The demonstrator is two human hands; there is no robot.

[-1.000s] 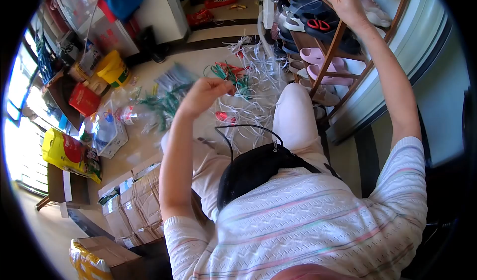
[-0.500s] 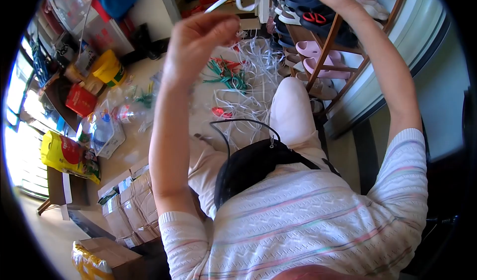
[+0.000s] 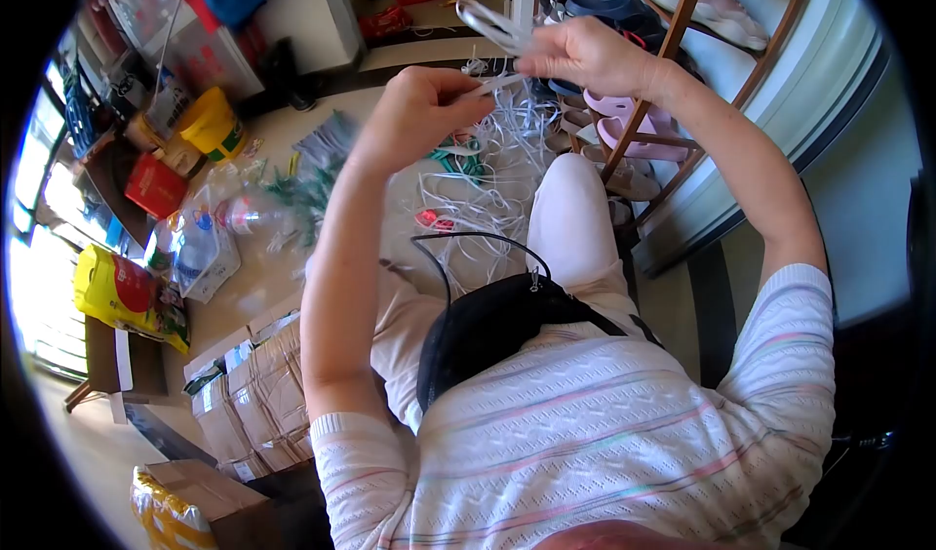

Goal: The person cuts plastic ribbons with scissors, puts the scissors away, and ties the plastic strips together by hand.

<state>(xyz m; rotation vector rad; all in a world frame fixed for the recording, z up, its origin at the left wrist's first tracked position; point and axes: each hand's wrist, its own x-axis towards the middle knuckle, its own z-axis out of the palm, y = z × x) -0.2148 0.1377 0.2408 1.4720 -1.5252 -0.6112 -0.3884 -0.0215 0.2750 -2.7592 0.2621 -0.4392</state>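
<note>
A narrow white strap [image 3: 500, 85] runs between my two hands, held above the floor. My left hand [image 3: 421, 113] is closed, thumb and fingers pinching one stretch of it. My right hand [image 3: 593, 58] pinches another part, and a loop of the strap sticks out past its fingertips. Beyond and below the hands, a loose tangle of white strips [image 3: 522, 150] covers the floor. Among the strips lie a bunch of green strips [image 3: 462, 163] and a small red piece [image 3: 434, 220].
A wooden shoe rack [image 3: 651, 92] with several shoes stands at the right. Along the left are a yellow bucket [image 3: 212, 126], a red container [image 3: 154, 187], a white basket [image 3: 210, 269] and a yellow bag [image 3: 122, 292]. Cardboard boxes [image 3: 258, 389] sit beside my left leg.
My hands have come closer together. The right hand has moved down and left into view, and the left hand has shifted right and lower. The strap's loop now lies by the right fingertips.
</note>
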